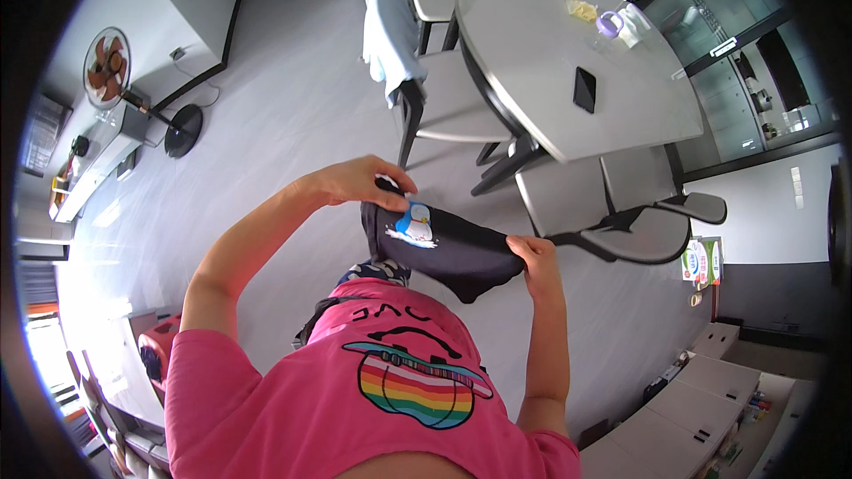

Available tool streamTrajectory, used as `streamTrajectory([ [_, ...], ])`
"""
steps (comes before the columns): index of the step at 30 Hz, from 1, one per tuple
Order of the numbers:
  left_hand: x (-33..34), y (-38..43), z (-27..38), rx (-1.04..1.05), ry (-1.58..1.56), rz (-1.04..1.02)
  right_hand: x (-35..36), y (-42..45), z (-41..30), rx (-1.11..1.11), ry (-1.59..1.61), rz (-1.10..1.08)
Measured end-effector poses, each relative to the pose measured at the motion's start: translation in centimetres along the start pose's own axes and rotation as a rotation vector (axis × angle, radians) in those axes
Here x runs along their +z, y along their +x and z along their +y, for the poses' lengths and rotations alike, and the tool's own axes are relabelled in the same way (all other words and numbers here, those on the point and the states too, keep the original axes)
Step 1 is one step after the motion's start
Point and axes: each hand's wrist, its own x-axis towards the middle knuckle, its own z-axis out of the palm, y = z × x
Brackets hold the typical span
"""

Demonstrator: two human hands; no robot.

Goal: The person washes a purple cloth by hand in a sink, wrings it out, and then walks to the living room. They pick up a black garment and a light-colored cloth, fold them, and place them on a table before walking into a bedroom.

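Note:
A black cloth item (459, 249) with a blue-and-white cartoon print is stretched between my hands in front of my pink T-shirt; folds hide its full shape. My left hand (363, 183) pinches its upper left end between thumb and fingers. At the other end, my right hand (536, 256) grips the edge, thumb on top. Below the cloth's left end, a dark patterned fabric (376, 271) shows at my waist.
Ahead stands a grey table (532, 46) with a smartphone (585, 90) and a purple-rimmed item (609, 24). A chair (459, 100) carries a light blue cloth (391, 33); another chair (632, 233) stands right. A pedestal fan (108, 70) is at left, cabinets (692, 399) lower right.

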Motion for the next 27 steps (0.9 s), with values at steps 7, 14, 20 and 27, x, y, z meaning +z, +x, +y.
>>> streamTrajectory([
  [7,-6.8,16.3,4.2,0.224,0.844,-0.012,-5.1,14.0,-6.7,-0.175,-0.26,0.235],
  [14,-13.7,28.7,14.7,0.572,1.534,0.673,-10.4,27.4,-13.8,-0.634,-0.356,0.536],
  [20,-14.1,37.8,5.4,0.589,1.57,0.695,-12.5,34.7,-6.0,-0.717,-0.695,0.526],
  [27,-11.0,33.2,-0.6,0.211,1.169,0.616,-14.3,34.6,-0.2,-0.323,-0.603,0.396],
])
